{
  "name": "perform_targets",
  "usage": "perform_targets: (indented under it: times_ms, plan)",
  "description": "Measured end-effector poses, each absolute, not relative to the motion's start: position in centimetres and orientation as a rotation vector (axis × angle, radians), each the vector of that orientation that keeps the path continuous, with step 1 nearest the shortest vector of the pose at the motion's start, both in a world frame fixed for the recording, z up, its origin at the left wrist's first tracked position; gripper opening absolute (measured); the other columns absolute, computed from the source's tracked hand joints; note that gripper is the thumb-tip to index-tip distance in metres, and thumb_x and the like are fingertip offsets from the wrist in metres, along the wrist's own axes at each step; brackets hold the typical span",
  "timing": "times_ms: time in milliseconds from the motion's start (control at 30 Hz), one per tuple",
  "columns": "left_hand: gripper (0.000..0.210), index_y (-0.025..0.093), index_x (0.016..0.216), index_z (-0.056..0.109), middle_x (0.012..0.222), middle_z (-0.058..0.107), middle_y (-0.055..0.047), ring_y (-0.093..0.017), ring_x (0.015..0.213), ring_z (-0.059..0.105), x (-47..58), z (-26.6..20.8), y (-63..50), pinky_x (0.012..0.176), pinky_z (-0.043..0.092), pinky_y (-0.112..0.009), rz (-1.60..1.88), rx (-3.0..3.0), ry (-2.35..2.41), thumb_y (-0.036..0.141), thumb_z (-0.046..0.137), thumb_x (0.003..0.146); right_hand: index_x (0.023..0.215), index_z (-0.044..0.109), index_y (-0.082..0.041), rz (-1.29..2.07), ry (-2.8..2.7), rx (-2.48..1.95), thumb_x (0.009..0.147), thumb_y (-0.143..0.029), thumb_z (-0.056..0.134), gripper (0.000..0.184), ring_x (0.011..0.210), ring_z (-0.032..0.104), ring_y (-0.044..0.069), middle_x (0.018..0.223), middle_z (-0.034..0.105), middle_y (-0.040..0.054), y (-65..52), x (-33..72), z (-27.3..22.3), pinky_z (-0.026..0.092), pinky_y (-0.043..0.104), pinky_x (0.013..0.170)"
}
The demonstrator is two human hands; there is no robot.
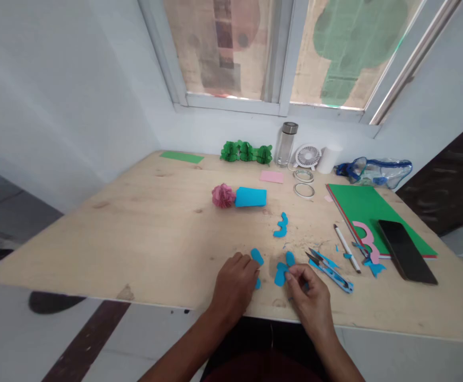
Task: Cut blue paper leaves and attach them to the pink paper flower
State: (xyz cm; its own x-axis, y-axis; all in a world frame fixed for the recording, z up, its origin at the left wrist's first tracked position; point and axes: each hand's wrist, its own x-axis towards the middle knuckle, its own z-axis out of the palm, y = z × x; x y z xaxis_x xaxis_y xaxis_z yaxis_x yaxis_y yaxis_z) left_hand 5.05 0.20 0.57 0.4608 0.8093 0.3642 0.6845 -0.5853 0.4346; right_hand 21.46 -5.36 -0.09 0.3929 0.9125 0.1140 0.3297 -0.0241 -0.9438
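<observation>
My right hand (308, 292) pinches a blue paper cutout (281, 273) with rounded lobes, just above the table's front edge. To its left, my left hand (237, 281) rests with curled fingers over another blue paper cutout (257, 256), which shows partly from behind the fingers. Whether those fingers grip it is hidden. A wavy blue paper piece (281, 226) lies beyond the hands. Thread snips (332, 271) with a blue handle lie right of my right hand. Farther back, a pink paper pompom (223, 196) touches a folded blue paper (251, 197).
On the right are a white pen (346, 247), blue scraps (374, 267), a pink cutout (365, 239), a phone (407, 251) and green sheets (362, 204). Tape rolls (304, 191), a small fan (308, 156), a bottle (286, 145) and green paper decorations (246, 152) stand toward the wall.
</observation>
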Motion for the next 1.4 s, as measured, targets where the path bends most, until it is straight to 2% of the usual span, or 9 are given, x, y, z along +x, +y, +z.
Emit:
perform_targets:
  times_ms: [133, 233, 467, 700, 967, 1267, 1400]
  plan:
    - [0.023, 0.019, 0.075, 0.063, 0.079, 0.067, -0.007, -0.021, 0.079, 0.058, 3.2, 0.4, 1.8, 0.075, 0.047, -0.035, 0.977, 2.469, 1.319, 0.017, 0.043, 0.087, 0.076, 0.064, -0.019, 0.564, -1.225, -1.607, 0.082, -0.034, 0.056, 0.018, 0.063, 0.054, 0.016, 0.068, 0.06, 0.0005, -5.6, 21.4, -1.2, 0.042, 0.025, 0.06]
    - [0.016, 0.019, 0.079, 0.063, 0.081, 0.068, -0.005, -0.02, 0.082, 0.061, 1.3, 1.5, 4.9, 0.078, 0.048, -0.031, 1.003, 2.219, 1.662, 0.022, 0.048, 0.084, 0.076, 0.064, -0.019, 0.502, -1.252, -1.604, 0.082, -0.032, 0.056, 0.016, 0.064, 0.056, 0.016, 0.069, 0.062, 0.0007, -5.8, 21.5, -2.0, 0.044, 0.025, 0.06]
    - [0.02, 0.019, 0.083, 0.065, 0.082, 0.07, -0.007, -0.023, 0.082, 0.063, 0.4, 3.8, 13.0, 0.071, 0.045, -0.032, 0.955, 2.048, 1.998, 0.027, 0.047, 0.083, 0.079, 0.063, -0.019, 0.383, -1.254, -1.537, 0.083, -0.03, 0.057, 0.013, 0.067, 0.06, 0.017, 0.071, 0.063, 0.0023, -5.9, 21.5, -2.5, 0.047, 0.025, 0.061]
    - [0.026, 0.02, 0.096, 0.065, 0.088, 0.07, -0.009, -0.024, 0.083, 0.063, 2.0, 4.4, 15.4, 0.064, 0.041, -0.03, 0.834, 1.976, 2.154, 0.035, 0.047, 0.085, 0.078, 0.062, -0.02, 0.347, -1.232, -1.537, 0.083, -0.027, 0.057, 0.011, 0.065, 0.058, 0.016, 0.069, 0.062, 0.0008, -6.2, 21.2, -1.9, 0.046, 0.024, 0.061]
    - [0.028, 0.02, 0.09, 0.067, 0.084, 0.071, -0.008, -0.024, 0.078, 0.062, 1.9, 4.1, 15.9, 0.06, 0.037, -0.028, 0.715, 1.989, 2.244, 0.037, 0.045, 0.086, 0.076, 0.061, -0.02, 0.364, -1.231, -1.535, 0.083, -0.026, 0.056, 0.011, 0.064, 0.056, 0.015, 0.068, 0.06, 0.0, -6.1, 21.3, -1.9, 0.046, 0.024, 0.06]
    - [0.028, 0.018, 0.071, 0.065, 0.069, 0.067, -0.009, -0.024, 0.073, 0.061, 0.3, 4.3, 10.2, 0.059, 0.035, -0.03, 0.68, 2.029, 2.348, 0.035, 0.046, 0.083, 0.078, 0.061, -0.019, 0.402, -1.156, -1.52, 0.083, -0.027, 0.057, 0.01, 0.065, 0.057, 0.015, 0.069, 0.059, 0.0005, -6.2, 21.3, -1.6, 0.047, 0.024, 0.06]
    - [0.019, 0.018, 0.073, 0.064, 0.067, 0.066, -0.006, -0.023, 0.071, 0.061, 0.5, 3.2, 4.7, 0.066, 0.041, -0.033, 0.91, 2.172, 2.29, 0.028, 0.05, 0.08, 0.077, 0.062, -0.018, 0.408, -1.143, -1.52, 0.08, -0.027, 0.059, 0.01, 0.064, 0.056, 0.015, 0.068, 0.06, 0.0006, -6.2, 21.5, -1.5, 0.047, 0.025, 0.06]
